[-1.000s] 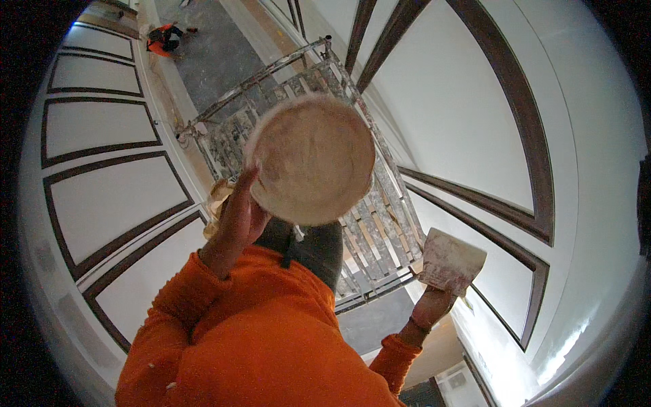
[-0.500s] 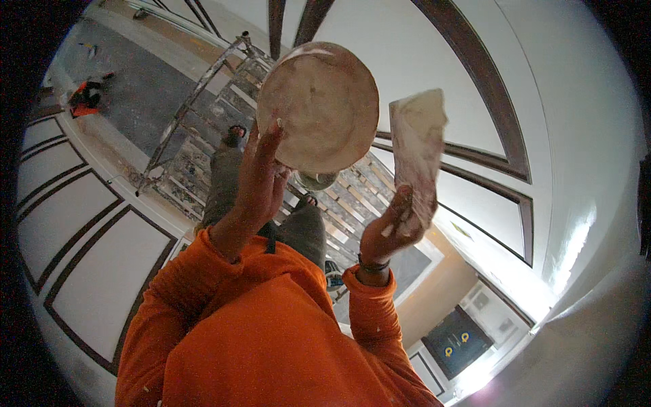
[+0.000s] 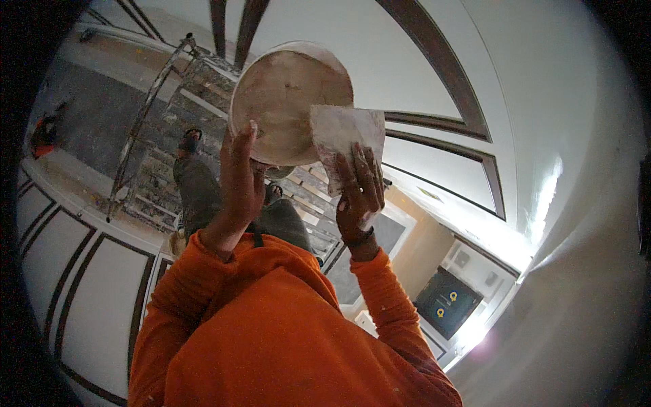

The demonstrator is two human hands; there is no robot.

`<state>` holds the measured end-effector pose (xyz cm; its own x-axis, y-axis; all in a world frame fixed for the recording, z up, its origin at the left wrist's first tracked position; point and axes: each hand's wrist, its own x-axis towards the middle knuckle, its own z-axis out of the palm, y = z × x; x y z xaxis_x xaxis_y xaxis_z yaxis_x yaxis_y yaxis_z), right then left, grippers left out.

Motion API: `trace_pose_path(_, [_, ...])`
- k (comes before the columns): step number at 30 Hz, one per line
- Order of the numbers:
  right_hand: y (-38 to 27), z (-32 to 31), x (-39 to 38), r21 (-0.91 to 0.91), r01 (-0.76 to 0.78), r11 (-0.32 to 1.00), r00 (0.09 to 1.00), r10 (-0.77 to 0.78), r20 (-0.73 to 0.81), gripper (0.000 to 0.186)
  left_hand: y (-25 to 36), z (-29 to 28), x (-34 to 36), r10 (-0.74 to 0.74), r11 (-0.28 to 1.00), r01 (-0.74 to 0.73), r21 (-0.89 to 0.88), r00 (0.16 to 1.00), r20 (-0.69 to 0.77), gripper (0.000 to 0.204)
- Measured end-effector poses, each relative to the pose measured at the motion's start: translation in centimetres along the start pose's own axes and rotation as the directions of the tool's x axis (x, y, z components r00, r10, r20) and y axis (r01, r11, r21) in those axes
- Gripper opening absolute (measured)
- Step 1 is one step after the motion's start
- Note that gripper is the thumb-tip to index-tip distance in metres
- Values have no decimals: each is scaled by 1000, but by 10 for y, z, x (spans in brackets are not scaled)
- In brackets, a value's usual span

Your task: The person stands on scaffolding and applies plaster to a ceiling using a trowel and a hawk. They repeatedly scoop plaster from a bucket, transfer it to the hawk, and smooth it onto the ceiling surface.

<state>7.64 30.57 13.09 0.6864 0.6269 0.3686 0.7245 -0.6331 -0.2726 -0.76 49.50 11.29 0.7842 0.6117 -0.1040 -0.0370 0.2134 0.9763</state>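
Note:
My left hand (image 3: 239, 176) grips a round, plaster-smeared container (image 3: 288, 88), held up with its pale, dried-looking inner face toward me. My right hand (image 3: 358, 193) is closed on a flat, pale, plaster-coated scraper (image 3: 347, 125), fingers lying over its face. The scraper's upper left part overlaps the right side of the round container; whether they touch I cannot tell. Below both hands my legs and feet stand on a splattered slatted scaffold platform (image 3: 156, 183).
A metal scaffold rail (image 3: 146, 115) edges the platform at left. Beyond it, on the grey floor (image 3: 95, 102) below, is a person (image 3: 45, 136) in orange and dark clothing. White panelled walls (image 3: 434, 61) with dark trim are on both sides. A dark board (image 3: 447, 302) is at lower right.
My right hand has raised the scraper up and leftward to the round container's side. The container, in my left hand, appears higher and further left, and the view has swung round.

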Motion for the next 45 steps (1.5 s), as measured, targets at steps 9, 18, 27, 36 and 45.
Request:
trace_pose_path(9, [18,-53,-18,-218,-50,975,979,91,182,65,1,-18,-1,-317,863,293,-411,948,10,69])
trace_pose_path(18, [-20,-37,0,61,-117,991,988,110,112,37,-60,-34,3,-56,998,56,-4,997,55,68])
trace_pose_path(27, [23,-70,-30,-59,-252,966,957,258,131,52,-6,0,21,-253,927,225,-298,966,-59,68])
trace_pose_path(36, [-29,-144,62,-264,151,953,916,-34,400,38,-40,-24,22,-191,977,211,-32,929,319,75])
trace_pose_path(45, [-41,-118,86,-433,451,780,737,-52,673,27,17,17,29,-289,927,353,-124,886,362,69])
